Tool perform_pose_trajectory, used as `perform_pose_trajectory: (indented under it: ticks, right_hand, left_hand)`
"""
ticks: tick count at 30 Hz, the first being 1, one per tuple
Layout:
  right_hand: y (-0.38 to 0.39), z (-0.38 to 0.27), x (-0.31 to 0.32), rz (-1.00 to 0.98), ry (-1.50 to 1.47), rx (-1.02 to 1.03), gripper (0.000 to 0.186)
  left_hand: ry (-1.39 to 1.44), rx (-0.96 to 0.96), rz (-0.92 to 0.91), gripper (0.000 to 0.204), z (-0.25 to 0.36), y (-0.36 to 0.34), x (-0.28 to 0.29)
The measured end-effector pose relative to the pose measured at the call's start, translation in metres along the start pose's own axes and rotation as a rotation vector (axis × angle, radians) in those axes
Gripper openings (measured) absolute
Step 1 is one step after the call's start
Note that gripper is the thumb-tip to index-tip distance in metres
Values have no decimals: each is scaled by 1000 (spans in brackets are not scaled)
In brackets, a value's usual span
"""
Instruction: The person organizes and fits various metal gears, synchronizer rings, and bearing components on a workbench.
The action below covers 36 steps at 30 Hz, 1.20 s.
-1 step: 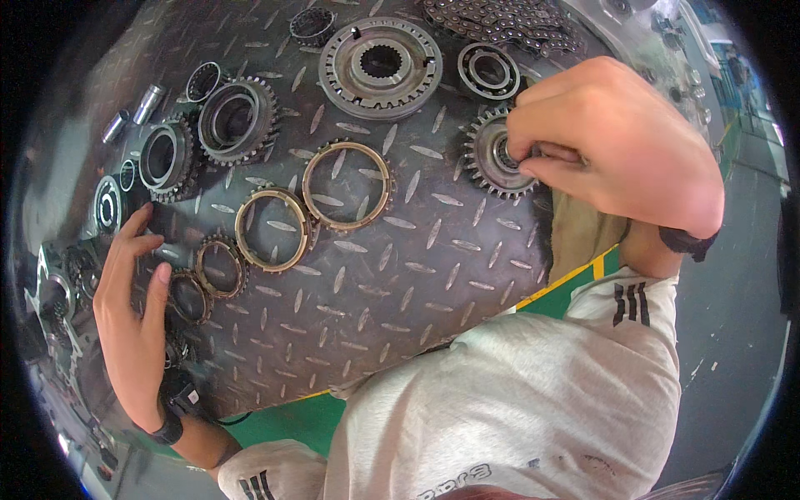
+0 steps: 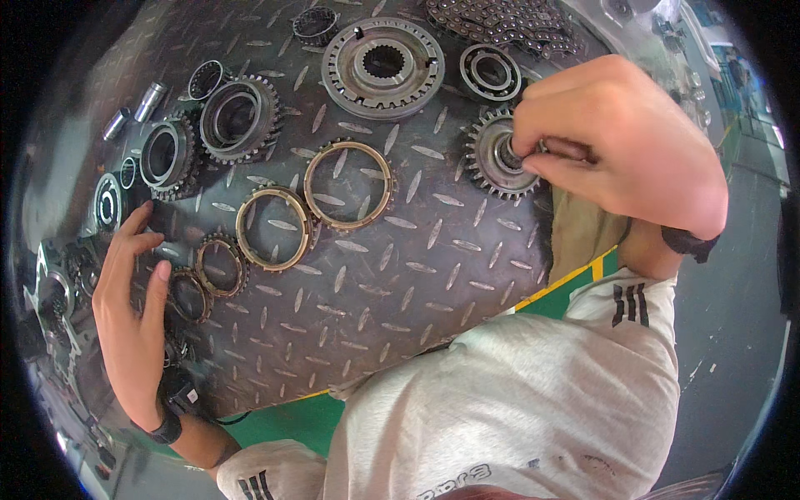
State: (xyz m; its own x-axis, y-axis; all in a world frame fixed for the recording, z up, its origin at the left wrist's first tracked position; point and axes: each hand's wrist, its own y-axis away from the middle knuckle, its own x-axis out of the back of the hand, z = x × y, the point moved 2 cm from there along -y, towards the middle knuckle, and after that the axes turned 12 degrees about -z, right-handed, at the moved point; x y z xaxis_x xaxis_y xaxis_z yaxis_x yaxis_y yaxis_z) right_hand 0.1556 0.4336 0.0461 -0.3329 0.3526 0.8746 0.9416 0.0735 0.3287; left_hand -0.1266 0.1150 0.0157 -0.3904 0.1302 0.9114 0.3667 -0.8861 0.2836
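My right hand (image 2: 621, 146) is closed in a pinch at the raised hub of a small toothed gear (image 2: 484, 160) on the right; its fingers cover part of that gear. A ball bearing (image 2: 467, 77) lies just beyond it. On the left, my left hand (image 2: 129, 321) is open, fingers apart and holding nothing. Its fingertips are near a brass-coloured synchronizer ring (image 2: 205, 304), with a second small ring (image 2: 242, 271) beside it. Two larger rings (image 2: 302, 246) (image 2: 390, 179) continue the row. Dark toothed gears (image 2: 271, 133) (image 2: 185, 162) stand beyond my left fingers.
A large round clutch hub (image 2: 342, 71) sits at the far middle, with a coiled chain (image 2: 508, 25) to its right. Needle bearings (image 2: 315, 27) and metal sleeves (image 2: 150, 102) line the far left. A brown cloth (image 2: 583, 237) hangs by the diamond-plate table's (image 2: 400, 292) right edge.
My right fingers have shifted very slightly right at the gear, showing a little more of its hub. My left hand stays in place.
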Motion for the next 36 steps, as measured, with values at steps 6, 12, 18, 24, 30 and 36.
perform_pose_trajectory:
  ticks: [6,12,18,24,30,36]
  right_hand:
    - [-12,-1,21,180,30,-190,16]
    - [-17,19,16,81,169,-156,20]
    - [-31,34,-1,213,73,-28,13]
    - [-27,-6,21,363,42,-139,14]
    - [-46,-44,27,370,-59,-42,12]
    - [-80,-78,32,333,18,126,12]
  left_hand:
    - [-2,16,10,21,-1,0,1]
    - [9,10,11,23,9,-2,3]
    - [27,66,34,23,-2,4,-4]
    - [48,5,64,25,-3,8,1]
    - [44,-102,77,26,-15,9,-1]
    - [-30,-116,125,28,-25,16,-13]
